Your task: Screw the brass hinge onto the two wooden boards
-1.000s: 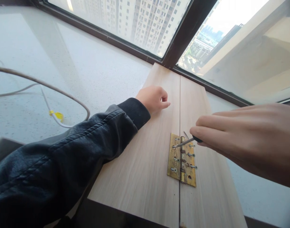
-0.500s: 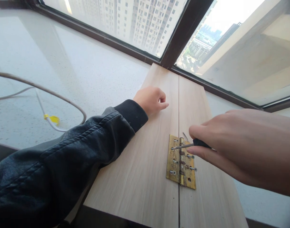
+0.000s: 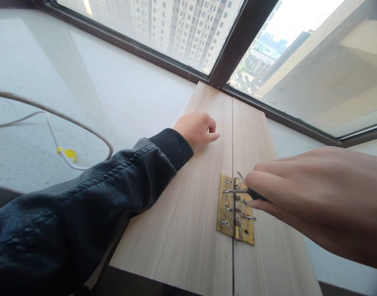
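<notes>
The right hand (image 3: pixel 314 197) pinches a screwdriver (image 3: pixel 242 191), tip on a screw in the brass hinge (image 3: pixel 234 210). The left hand (image 3: pixel 197 129), fingers curled, rests on the left wooden board (image 3: pixel 188 213).

The right hand (image 3: pixel 314 197) has rolled around the screwdriver (image 3: pixel 237 191). A second ago its fingers sat higher and the shaft slanted up toward the right; half a second ago a stretch of the black handle showed between finger and thumb. Now the fingertips have slid left, closer to the hinge (image 3: pixel 236 209), covering most of the handle, the shaft lies almost level, and the wrist has dropped lower on the near right.
</notes>
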Available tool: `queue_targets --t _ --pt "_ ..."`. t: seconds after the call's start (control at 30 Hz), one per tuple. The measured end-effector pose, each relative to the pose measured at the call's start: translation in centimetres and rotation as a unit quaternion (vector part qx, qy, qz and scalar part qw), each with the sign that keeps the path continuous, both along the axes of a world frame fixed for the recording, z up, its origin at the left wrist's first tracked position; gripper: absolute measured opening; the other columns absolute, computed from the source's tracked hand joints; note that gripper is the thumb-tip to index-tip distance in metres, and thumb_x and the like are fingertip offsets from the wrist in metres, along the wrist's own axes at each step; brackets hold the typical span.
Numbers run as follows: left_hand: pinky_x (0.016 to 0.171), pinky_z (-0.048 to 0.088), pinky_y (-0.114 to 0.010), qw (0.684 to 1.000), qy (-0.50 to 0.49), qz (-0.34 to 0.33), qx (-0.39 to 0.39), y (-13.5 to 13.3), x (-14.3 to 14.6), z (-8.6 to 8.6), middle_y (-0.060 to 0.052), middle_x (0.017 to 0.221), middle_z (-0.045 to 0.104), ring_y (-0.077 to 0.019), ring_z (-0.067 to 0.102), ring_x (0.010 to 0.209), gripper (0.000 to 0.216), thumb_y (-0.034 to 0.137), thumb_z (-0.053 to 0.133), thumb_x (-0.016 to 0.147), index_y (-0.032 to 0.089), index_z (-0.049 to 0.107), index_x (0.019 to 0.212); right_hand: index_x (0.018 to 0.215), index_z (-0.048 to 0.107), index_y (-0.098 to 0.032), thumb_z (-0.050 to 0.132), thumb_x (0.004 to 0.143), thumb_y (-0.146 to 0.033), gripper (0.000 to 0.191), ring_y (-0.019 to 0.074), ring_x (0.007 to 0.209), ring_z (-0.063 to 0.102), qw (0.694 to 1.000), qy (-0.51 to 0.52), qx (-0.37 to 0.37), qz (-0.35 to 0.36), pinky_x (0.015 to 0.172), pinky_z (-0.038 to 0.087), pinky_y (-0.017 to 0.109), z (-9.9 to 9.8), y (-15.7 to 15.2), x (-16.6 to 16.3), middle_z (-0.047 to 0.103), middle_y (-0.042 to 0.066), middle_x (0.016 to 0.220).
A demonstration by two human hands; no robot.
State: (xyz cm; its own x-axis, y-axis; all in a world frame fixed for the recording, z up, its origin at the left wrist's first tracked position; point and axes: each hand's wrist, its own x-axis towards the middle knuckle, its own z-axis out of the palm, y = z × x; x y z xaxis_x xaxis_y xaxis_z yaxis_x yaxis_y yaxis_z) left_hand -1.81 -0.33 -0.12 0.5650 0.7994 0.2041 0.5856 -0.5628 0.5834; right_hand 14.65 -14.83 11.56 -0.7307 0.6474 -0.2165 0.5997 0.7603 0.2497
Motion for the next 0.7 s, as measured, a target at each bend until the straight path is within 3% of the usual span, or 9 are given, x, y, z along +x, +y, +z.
queue_targets --t 0.13,0.27,0.43,0.57,0.7 --pt "0.069 0.04 -0.033 1.0 0.0 0.002 -0.001 0.0 0.0 -0.1 -0.006 0.086 0.076 -0.0179 0.061 0.076 0.023 0.037 0.066 0.088 0.019 0.081 0.091 0.058 0.037 -0.025 0.039 0.102 -0.035 0.046 0.0181 0.033 0.037 0.997 0.013 0.055 -0.043 0.043 0.015 0.03 -0.4 0.5 -0.7 0.037 -0.001 0.045" --pt "0.071 0.041 -0.033 1.0 -0.006 -0.005 0.001 0.1 0.1 -0.1 -0.006 0.089 0.076 -0.0185 0.062 0.078 0.023 0.037 0.066 0.089 0.019 0.081 0.092 0.067 0.052 -0.025 0.042 0.101 -0.044 0.04 0.02 0.038 0.039 0.991 -0.006 0.105 -0.085 0.045 0.016 0.031 -0.6 -0.4 -0.1 0.043 0.001 0.049" --pt "0.07 0.041 -0.034 1.0 0.004 -0.002 -0.001 0.0 0.0 -0.1 -0.006 0.089 0.076 -0.0185 0.062 0.079 0.024 0.037 0.066 0.089 0.018 0.081 0.092 0.079 0.063 -0.024 0.057 0.097 -0.062 0.042 0.0215 0.051 0.049 0.991 0.033 0.075 -0.106 0.05 0.026 0.033 -1.1 -1.3 -0.2 0.049 0.003 0.056" --pt "0.071 0.041 -0.033 1.0 0.002 -0.004 0.002 0.0 0.0 -0.1 -0.006 0.089 0.077 -0.0179 0.062 0.079 0.025 0.037 0.066 0.089 0.018 0.082 0.094 0.08 0.064 -0.025 0.059 0.096 -0.063 0.042 0.022 0.053 0.05 0.991 0.058 0.06 -0.102 0.051 0.028 0.034 -1.2 -1.1 -0.7 0.049 0.002 0.056" --pt "0.07 0.039 -0.034 1.0 0.006 -0.002 0.003 0.1 0.1 -0.1 -0.006 0.089 0.076 -0.0183 0.062 0.079 0.025 0.036 0.066 0.089 0.018 0.082 0.093 0.076 0.058 -0.024 0.058 0.098 -0.052 0.036 0.0189 0.047 0.046 0.992 0.075 0.042 -0.093 0.049 0.026 0.034 -0.6 -0.9 0.0 0.047 0.0 0.054"
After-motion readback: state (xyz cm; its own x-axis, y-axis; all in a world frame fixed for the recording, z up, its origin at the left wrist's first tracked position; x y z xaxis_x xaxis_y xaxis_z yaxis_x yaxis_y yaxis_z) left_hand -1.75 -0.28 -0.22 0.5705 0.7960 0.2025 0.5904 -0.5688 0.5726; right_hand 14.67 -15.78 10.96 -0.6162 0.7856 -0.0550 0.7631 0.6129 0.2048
